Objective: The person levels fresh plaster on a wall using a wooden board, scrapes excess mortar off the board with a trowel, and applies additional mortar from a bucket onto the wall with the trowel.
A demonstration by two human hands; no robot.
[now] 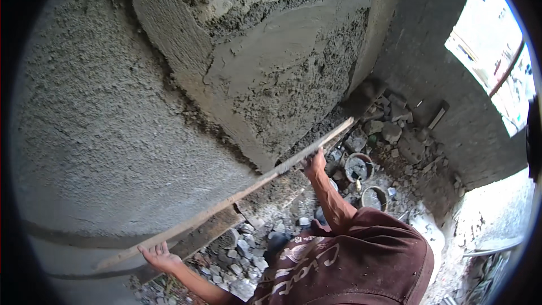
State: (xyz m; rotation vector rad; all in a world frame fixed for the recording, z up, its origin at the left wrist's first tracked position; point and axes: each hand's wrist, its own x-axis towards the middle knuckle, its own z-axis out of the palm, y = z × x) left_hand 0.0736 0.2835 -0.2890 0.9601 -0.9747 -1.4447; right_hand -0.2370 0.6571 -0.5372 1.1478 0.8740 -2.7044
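A long, narrow wooden straightedge (237, 196) slants across the view, from low at the left to higher at the right. Wet grey mortar coats part of its middle. My right hand (315, 164) is closed round it toward the right end; some of those fingers are hidden. Near its left end, my left hand (161, 258) is turned palm up with the fingers apart, fingertips and thumb against the wood. Just beyond the straightedge stands a corner pillar with partly smoothed fresh plaster (271, 51), rough and crumbly lower down.
To the left spreads a rough plastered wall (101, 118). Below the straightedge lie a wooden plank (212, 237) and stone rubble (243, 254). A bucket (359, 168) with a tool in it and a second bucket (374, 198) stand at the right. Behind them is a grey wall (435, 62) with a bright opening.
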